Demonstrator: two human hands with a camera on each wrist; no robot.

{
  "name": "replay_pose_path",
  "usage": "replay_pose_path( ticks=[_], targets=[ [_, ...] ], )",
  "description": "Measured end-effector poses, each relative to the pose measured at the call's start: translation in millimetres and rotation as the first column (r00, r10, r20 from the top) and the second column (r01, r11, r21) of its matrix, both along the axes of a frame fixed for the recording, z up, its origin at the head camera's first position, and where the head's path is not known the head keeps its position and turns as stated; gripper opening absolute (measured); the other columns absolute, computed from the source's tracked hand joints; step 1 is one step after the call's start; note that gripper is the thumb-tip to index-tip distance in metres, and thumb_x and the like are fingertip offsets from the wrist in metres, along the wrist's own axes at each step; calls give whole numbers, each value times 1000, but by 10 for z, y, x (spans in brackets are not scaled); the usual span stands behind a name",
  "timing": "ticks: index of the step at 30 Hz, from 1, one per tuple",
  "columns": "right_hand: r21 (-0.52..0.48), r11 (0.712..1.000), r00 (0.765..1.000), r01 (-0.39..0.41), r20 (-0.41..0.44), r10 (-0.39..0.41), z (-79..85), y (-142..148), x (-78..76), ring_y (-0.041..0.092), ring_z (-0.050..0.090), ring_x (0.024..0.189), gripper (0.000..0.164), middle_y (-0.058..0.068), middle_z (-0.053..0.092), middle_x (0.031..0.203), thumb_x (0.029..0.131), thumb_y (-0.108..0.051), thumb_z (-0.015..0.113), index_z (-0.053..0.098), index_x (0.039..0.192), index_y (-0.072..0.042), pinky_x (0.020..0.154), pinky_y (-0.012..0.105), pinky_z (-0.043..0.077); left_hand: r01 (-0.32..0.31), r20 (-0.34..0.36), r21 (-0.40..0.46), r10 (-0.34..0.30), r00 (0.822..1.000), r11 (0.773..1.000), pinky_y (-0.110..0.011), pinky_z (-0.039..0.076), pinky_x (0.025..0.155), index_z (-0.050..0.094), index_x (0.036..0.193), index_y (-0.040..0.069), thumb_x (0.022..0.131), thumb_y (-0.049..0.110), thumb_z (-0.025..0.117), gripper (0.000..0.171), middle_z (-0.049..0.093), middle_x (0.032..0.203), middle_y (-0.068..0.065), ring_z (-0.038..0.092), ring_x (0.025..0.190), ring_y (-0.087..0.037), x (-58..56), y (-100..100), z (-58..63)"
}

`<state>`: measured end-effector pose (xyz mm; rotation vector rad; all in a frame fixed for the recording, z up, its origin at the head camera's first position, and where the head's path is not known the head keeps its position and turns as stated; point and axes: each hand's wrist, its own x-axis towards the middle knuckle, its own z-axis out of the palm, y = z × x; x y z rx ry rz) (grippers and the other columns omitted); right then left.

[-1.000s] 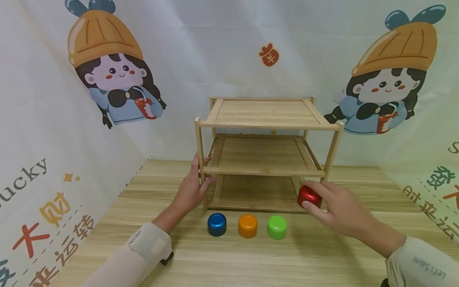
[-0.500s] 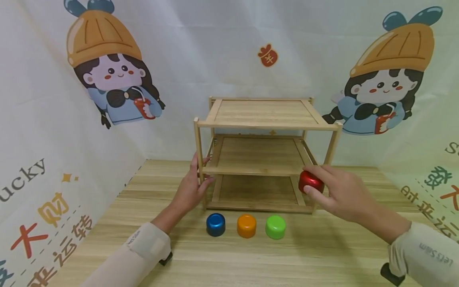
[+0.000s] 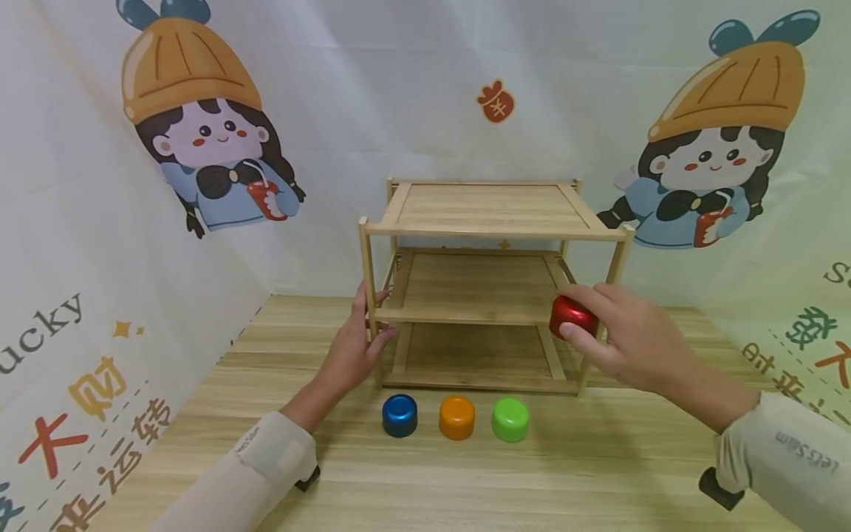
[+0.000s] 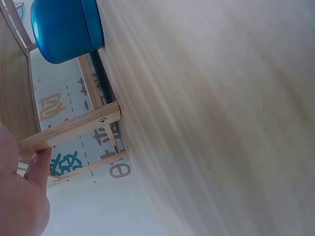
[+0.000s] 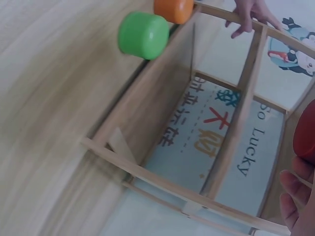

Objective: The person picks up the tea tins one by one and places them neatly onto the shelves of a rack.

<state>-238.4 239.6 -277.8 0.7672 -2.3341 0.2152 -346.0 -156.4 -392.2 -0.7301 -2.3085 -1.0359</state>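
In the head view my right hand (image 3: 638,343) pinches a small, round, glossy red tin (image 3: 573,317) between thumb and fingers. It is held in front of the right end of the middle level of a three-tier wooden shelf (image 3: 488,316). My left hand (image 3: 349,347) grips the shelf's left front post, thumb in front, with some fingers hidden behind. On the table before the shelf stand a blue tin (image 3: 400,415), an orange tin (image 3: 456,417) and a green tin (image 3: 510,420) in a row. In the right wrist view the red tin (image 5: 306,132) is cut by the edge.
The wooden table (image 3: 425,488) stretches in front and to both sides. A white cloth with cartoon prints (image 3: 372,111) hangs behind the shelf and at both sides. The shelf's right front post (image 3: 618,258) stands close by the right hand.
My right hand has lifted the red tin from the height of the bottom level up to the middle level's front edge. The left hand stays on the post.
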Motion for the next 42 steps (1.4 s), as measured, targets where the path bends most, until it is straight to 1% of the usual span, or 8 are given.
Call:
replay_pose_path(
  ticks=[7, 11, 16, 20, 23, 27, 33, 42],
  targets=[
    [-18, 1000, 999, -8, -31, 8, 184, -11, -47, 28, 66, 88, 41, 11, 72, 102, 90, -29, 70, 65, 127, -11, 66, 44, 60, -1, 2, -1, 1, 1000, 1000, -37, 63, 74, 5, 161, 22, 99, 12, 67, 88, 47, 156, -5, 72, 103, -26, 8, 5, 7],
    [-22, 1000, 1000, 6, -29, -7, 254, -21, -58, 27, 65, 90, 42, 11, 71, 103, 90, -31, 70, 65, 127, -11, 67, 44, 59, 3, -2, -3, -3, 1000, 1000, -37, 63, 74, 5, 161, 22, 99, 13, 67, 89, 47, 156, -5, 72, 103, -27, 18, 7, 14],
    [-21, 1000, 999, -8, -54, 7, 331, -24, -83, 27, 65, 91, 43, 11, 72, 103, 90, -30, 69, 65, 128, -11, 67, 44, 58, -1, -6, -3, 1, 1000, 1000, -37, 63, 74, 4, 162, 22, 99, 13, 67, 89, 47, 156, -5, 71, 103, -26, 14, 7, 7],
    [-26, 999, 998, -21, -66, 19, 402, -20, -108, 31, 66, 98, 43, 13, 72, 110, 90, -29, 68, 64, 129, -10, 70, 49, 60, -1, -14, -2, 1, 1000, 1000, -37, 63, 74, 4, 162, 23, 99, 13, 68, 90, 47, 155, -5, 71, 102, -26, 12, 9, 2],
    [-32, 999, 998, -6, -57, 4, 461, -14, -125, 33, 66, 103, 45, 15, 72, 116, 91, -29, 67, 64, 131, -9, 73, 52, 61, -2, -19, -5, 2, 1000, 1000, -38, 63, 75, 3, 162, 23, 99, 12, 68, 91, 47, 155, -5, 71, 102, -26, 12, 9, 2],
    [-40, 999, 999, 23, -48, -24, 542, -4, -157, 31, 64, 97, 44, 15, 72, 111, 93, -31, 65, 63, 131, -10, 69, 49, 59, -4, -17, -13, 3, 1000, 1000, -38, 62, 76, 3, 162, 23, 99, 12, 68, 91, 47, 155, -5, 71, 101, -25, 11, 6, 1],
    [-75, 997, 997, 30, -63, -35, 654, -2, -222, 26, 57, 83, 40, 13, 69, 99, 95, -32, 61, 63, 129, -11, 62, 41, 50, -2, -18, -12, 2, 1000, 1000, -36, 62, 75, 3, 162, 23, 98, 11, 68, 92, 47, 155, -5, 71, 101, -25, 3, 6, 2],
    [-109, 993, 997, 52, -48, -58, 813, -10, -317, 29, 58, 87, 42, 14, 70, 105, 98, -34, 57, 63, 132, -10, 67, 46, 49, -1, 1, -17, 1, 1000, 1000, -35, 62, 73, -4, 163, 28, 99, 12, 67, 97, 46, 156, -5, 72, 100, -26, -5, -4, -7]
  ],
)
